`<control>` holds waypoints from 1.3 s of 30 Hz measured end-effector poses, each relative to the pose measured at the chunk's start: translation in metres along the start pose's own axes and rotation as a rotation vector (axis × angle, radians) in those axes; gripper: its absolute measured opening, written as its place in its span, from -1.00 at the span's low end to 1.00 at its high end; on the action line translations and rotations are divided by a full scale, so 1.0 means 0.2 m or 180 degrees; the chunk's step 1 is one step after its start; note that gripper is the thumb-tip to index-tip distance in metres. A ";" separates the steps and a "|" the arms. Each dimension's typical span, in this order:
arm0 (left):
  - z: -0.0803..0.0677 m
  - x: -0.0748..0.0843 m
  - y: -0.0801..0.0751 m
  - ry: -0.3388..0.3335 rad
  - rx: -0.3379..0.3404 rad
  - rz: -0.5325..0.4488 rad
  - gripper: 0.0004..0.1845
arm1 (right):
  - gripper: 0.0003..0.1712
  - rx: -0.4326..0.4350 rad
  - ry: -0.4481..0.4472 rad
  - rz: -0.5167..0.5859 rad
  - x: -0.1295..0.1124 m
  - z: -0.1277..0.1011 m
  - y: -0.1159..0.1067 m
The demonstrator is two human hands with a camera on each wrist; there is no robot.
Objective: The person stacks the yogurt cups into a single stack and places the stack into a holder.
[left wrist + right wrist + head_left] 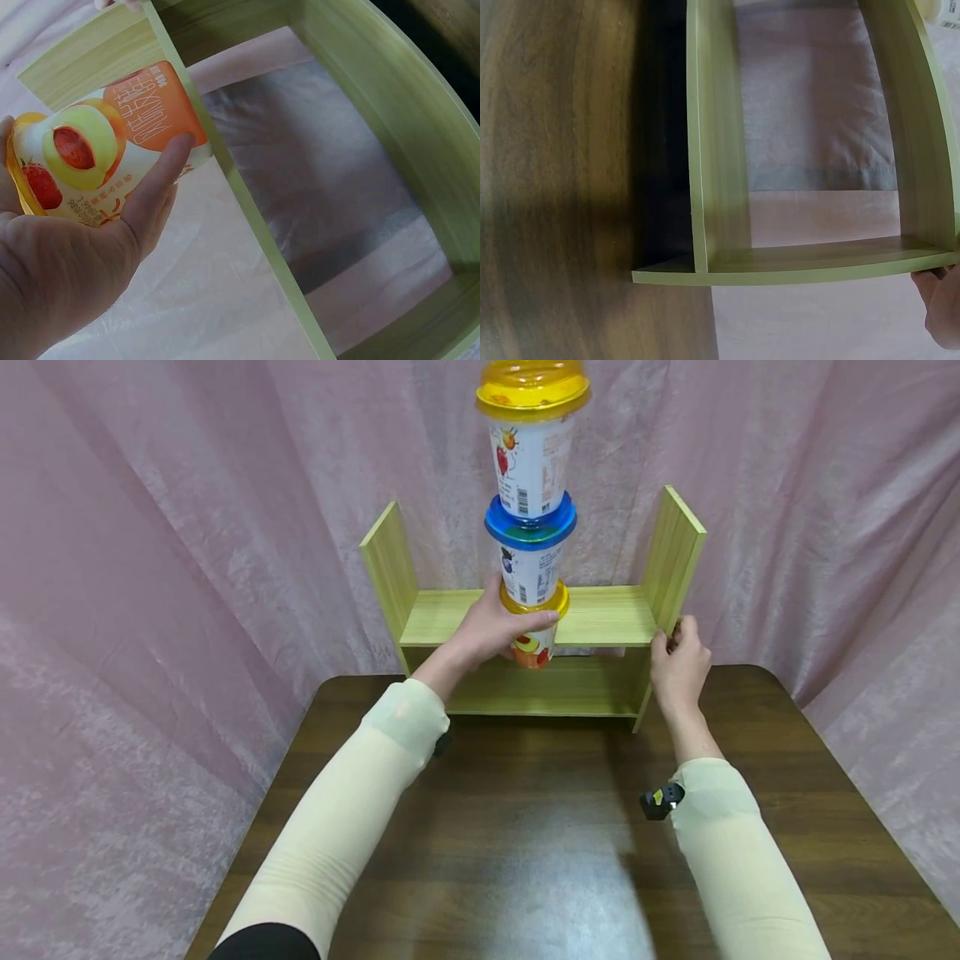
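while held: the left hand (491,631) wraps the bottom cup (534,643) of a stack, in front of the shelf (600,614) board's edge
right hand (678,664): fingers pinch the shelf's right side panel
stack: three cups — orange-lidded cup (532,439) on top, blue-lidded cup (531,556) in the middle, all upright
handling: likely light, thin plastic, smooth and slippery — the tall stack looks tippy; best gripped low around the bottom cup, kept vertical
count: three cups, one green wooden shelf, one dark wood surface (540,843)
behind: pink curtain (187,527)

Pink curtain (187,568) behind dark table (525,860)
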State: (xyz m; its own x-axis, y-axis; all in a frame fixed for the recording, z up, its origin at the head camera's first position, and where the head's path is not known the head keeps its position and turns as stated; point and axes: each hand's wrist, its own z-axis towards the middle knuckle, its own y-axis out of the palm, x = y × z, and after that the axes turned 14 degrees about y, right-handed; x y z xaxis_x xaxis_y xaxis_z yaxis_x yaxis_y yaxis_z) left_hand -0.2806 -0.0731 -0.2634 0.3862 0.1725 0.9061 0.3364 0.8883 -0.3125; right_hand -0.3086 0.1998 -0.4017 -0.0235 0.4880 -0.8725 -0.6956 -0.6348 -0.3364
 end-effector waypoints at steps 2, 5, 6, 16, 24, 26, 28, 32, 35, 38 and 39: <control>0.00 0.00 0.00 -0.0004 0.0007 0.0001 -0.13 | -0.77 -0.0008 0.0021 -0.0008 0.00 0.00 0.00; 0.00 0.00 0.00 -0.0033 0.0023 -0.0028 -0.13 | -0.77 -0.0032 0.0033 -0.0003 -0.01 -0.01 0.00; 0.01 0.00 0.00 -0.0043 0.0027 -0.0029 -0.12 | -0.77 -0.0030 0.0033 -0.0007 -0.01 -0.01 0.00; 0.03 -0.01 0.00 -0.0046 -0.0011 0.0099 -0.13 | -0.79 -0.0032 0.0034 0.0007 0.01 -0.02 -0.01; 0.06 -0.01 0.00 -0.0006 -0.0010 0.0242 -0.14 | -0.78 0.0014 0.0010 -0.0005 0.01 -0.02 -0.02; 0.08 -0.01 0.00 -0.0027 0.0004 0.0259 -0.14 | -0.79 0.0029 -0.0023 -0.0008 0.01 -0.01 -0.02; 0.08 -0.02 0.00 -0.0040 0.0003 0.0242 -0.15 | -0.80 0.0029 -0.0031 -0.0017 0.02 -0.01 -0.02; 0.09 -0.03 0.00 -0.0006 -0.0021 0.0157 -0.16 | -0.81 0.0026 -0.0011 -0.0028 0.03 -0.02 -0.02; 0.10 -0.05 0.00 0.0034 -0.0025 0.0063 -0.17 | -0.80 0.0038 -0.0019 -0.0032 0.05 -0.02 -0.02; 0.11 -0.07 0.01 0.0046 -0.0022 -0.0017 -0.17 | -0.80 0.0076 -0.0037 -0.0037 0.06 -0.02 -0.02; 0.11 -0.07 0.01 0.0053 -0.0016 -0.0037 -0.16 | -0.80 0.0089 -0.0043 -0.0036 0.06 -0.02 -0.02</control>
State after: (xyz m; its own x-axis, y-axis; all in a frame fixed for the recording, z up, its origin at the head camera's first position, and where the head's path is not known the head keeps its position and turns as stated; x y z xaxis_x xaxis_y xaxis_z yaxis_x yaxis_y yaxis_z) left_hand -0.3050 -0.0646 -0.2704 0.3965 0.1551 0.9048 0.3454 0.8880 -0.3036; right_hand -0.3032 0.2051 -0.4123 -0.0250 0.5031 -0.8639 -0.7156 -0.6125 -0.3359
